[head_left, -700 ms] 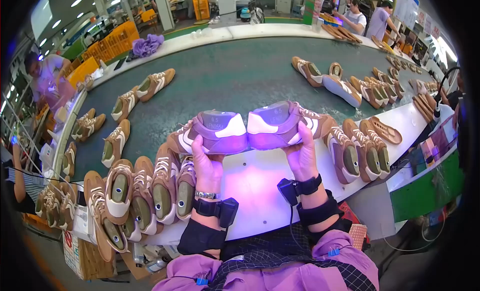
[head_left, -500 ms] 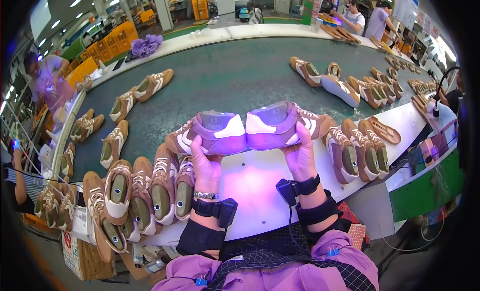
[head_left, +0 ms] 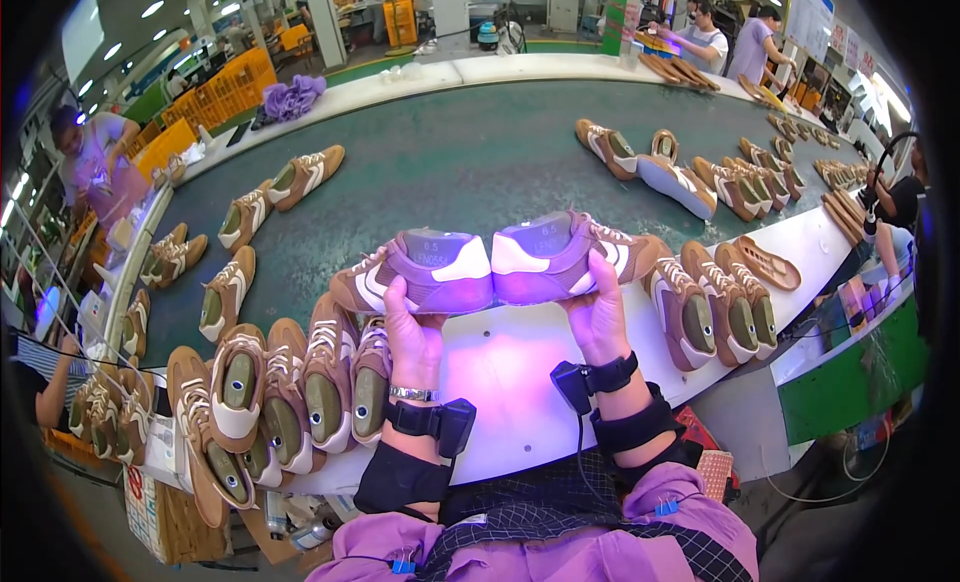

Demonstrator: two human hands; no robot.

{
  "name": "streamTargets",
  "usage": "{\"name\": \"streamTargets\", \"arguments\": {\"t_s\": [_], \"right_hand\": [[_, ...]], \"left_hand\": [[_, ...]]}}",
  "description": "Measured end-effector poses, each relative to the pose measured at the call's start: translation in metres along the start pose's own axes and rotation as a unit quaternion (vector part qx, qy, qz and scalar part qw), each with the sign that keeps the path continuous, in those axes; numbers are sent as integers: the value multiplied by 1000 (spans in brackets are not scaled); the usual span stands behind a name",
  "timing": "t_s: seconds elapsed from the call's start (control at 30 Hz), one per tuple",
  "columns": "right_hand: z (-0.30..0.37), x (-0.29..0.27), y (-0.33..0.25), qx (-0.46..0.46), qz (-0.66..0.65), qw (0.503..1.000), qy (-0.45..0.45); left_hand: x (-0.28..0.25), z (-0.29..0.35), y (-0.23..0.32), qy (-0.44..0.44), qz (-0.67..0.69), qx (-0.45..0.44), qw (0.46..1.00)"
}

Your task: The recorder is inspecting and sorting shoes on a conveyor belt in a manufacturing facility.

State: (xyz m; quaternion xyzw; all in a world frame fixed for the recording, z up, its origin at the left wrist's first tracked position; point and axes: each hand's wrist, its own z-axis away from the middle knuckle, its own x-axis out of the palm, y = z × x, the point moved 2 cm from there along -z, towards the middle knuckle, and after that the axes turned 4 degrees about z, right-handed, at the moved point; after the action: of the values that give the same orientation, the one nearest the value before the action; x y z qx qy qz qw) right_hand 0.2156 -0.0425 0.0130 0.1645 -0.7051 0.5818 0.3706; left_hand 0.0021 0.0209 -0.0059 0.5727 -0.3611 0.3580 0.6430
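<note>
My left hand is closed round the underside of a brown sneaker with white stripes and a white heel patch. A matching sneaker sits in my right hand, the thumb up along its side. Both are held level, heel to heel and touching or nearly so, toes pointing outward. Their inner sides and grey linings face me under purple light. Below them lies the white worktop, lit pink in its middle. The fingers under the soles are partly hidden.
Several sneakers lean in a row at my left; more sneakers and a tan sole lie at my right. A green conveyor belt carries further shoes beyond. Co-workers stand at the far right and left.
My hands and both sneakers stay almost still. Shoes on the belt have shifted slightly left. A co-worker's arm at the right edge has moved into view.
</note>
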Motion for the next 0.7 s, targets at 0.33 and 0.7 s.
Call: {"name": "streamTargets", "arguments": {"t_s": [0.33, 0.7], "right_hand": [[-1, -4, -5, -22, 40, 999, 30], [-6, -17, -8, -26, 113, 992, 43]], "left_hand": [[-3, -1, -1, -10, -44, 17, 999], [-5, -1, -3, -11, -95, -13, 995]]}}
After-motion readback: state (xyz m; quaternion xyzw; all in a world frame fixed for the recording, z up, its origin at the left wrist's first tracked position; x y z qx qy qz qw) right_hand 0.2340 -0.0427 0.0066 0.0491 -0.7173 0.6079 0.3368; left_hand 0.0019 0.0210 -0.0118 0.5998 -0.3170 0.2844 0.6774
